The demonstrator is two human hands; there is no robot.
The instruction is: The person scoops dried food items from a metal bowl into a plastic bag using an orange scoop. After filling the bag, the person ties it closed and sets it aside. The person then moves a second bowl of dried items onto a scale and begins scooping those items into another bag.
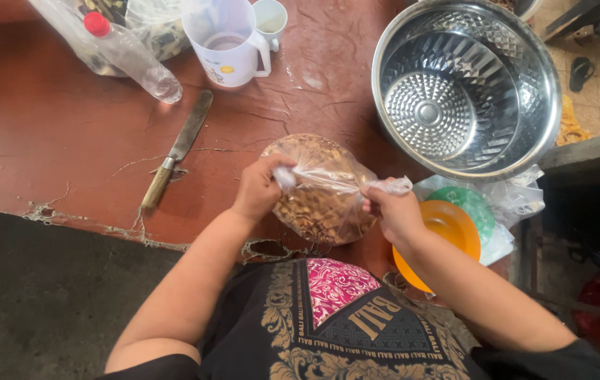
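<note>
Left hand [256, 188] pinches twisted neck of clear plastic bag [321, 190] filled with brown snack pieces; right hand [393, 211] grips opposite corner of same bag, fingers closed on film. Bag rests on red-brown table [53, 119], between both hands. Steel bowl [466, 88] beyond right hand. Orange plate [448, 229] just beside right wrist. Knife [177, 149] left of bag, apart. White measuring jug [226, 42] and plastic bottle [131, 56] at far edge.

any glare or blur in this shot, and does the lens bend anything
Head view: bright glare on the faceted inside of the steel bowl and on the clear plastic bag held between the left hand and right hand; the lower-left floor sits in deep shadow; wide-angle distortion curves the table edge; focus is fairly sharp throughout.
</note>
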